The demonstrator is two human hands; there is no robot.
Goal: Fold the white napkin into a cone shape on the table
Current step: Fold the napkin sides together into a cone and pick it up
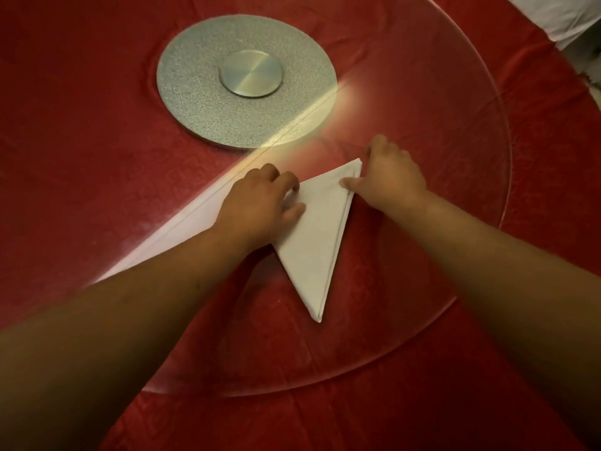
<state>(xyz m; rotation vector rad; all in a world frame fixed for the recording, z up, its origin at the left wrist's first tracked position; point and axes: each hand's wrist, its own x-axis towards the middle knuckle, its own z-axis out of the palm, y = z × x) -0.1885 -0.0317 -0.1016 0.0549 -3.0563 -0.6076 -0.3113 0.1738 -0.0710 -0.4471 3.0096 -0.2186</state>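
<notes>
Napkin: white cloth, lying flat on the clear glass turntable over the red tabletop, in front of the person and nearer than the frosted hub disc. It is partly folded. One section forms a narrow triangle whose point aims toward the person; a doubled edge runs down its right side. A long flat strip extends from under the left hand toward the left edge of the view. No cone has been formed yet.

Left hand: rests on the cloth where strip and triangle meet, fingers curled and pressing down, not closed around the fabric. Right hand: sits at the far right corner of the triangle, thumb laid on the cloth beside the folded edge; the remaining fingers are blurred, so whether they pinch the corner cannot be determined.

Probable faults from this state:
- Slippage. Glass probably gives little friction; if the left hand's pressure eases, the layers could slide and the triangle open.
- Misaligned edges. Pulling the corner unevenly would likely skew the doubled edge and produce a lopsided cone.
- Turntable rotation. A sideways push might turn the glass and carry the cloth off line.
- Loose strip. If left unrolled or slack, the cone would probably not hold.
</notes>
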